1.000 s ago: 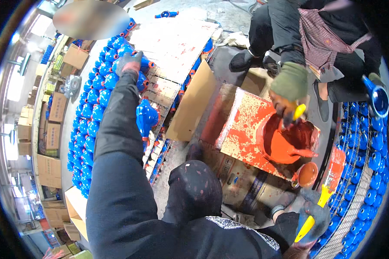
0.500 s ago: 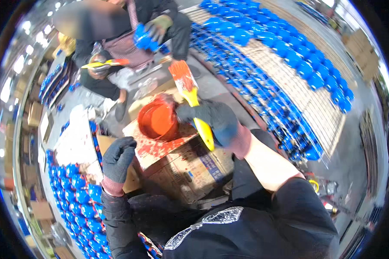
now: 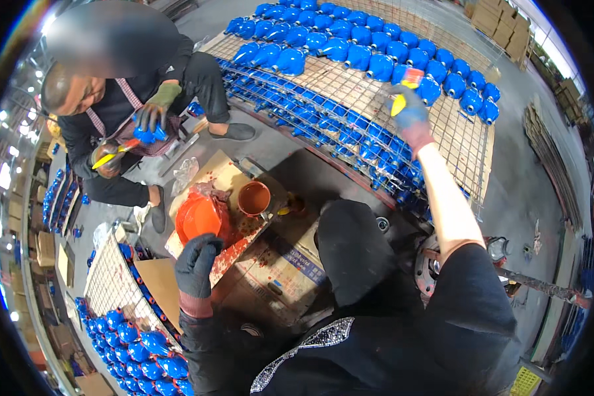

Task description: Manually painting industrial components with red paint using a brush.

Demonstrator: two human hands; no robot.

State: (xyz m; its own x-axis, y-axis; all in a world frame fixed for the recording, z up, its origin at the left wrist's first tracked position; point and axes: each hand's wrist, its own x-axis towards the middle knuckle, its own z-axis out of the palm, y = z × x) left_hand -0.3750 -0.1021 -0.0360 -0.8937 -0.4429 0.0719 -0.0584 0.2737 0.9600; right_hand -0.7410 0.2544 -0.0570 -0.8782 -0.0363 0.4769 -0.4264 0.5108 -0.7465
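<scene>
My right hand [image 3: 412, 112], in a dark grey glove, is stretched out far to the right, over a wire mesh rack [image 3: 350, 96]. It grips a paintbrush [image 3: 412, 78] with a yellow handle and red-coated bristles. The brush is close to the rounded blue parts [image 3: 379, 67] lined up on the rack; whether it touches one I cannot tell. My left hand [image 3: 198, 265], gloved too, is at the near edge of a bucket of red paint [image 3: 199, 219]. Its fingers are curled together, with nothing visible in them. A smaller red cup [image 3: 254, 198] stands beside the bucket.
Paint-spattered cardboard [image 3: 228, 254] lies under the bucket, over a printed carton [image 3: 277, 277]. A co-worker [image 3: 135, 109] sits at the far left with a brush and a blue part. Another rack of blue parts [image 3: 135, 343] is at lower left. A round metal flange [image 3: 427, 269] lies to the right.
My right hand has moved from above the bucket, away and to the right, with the paintbrush, and is now over the rack. The view has turned rightward; my left hand remains near the bucket.
</scene>
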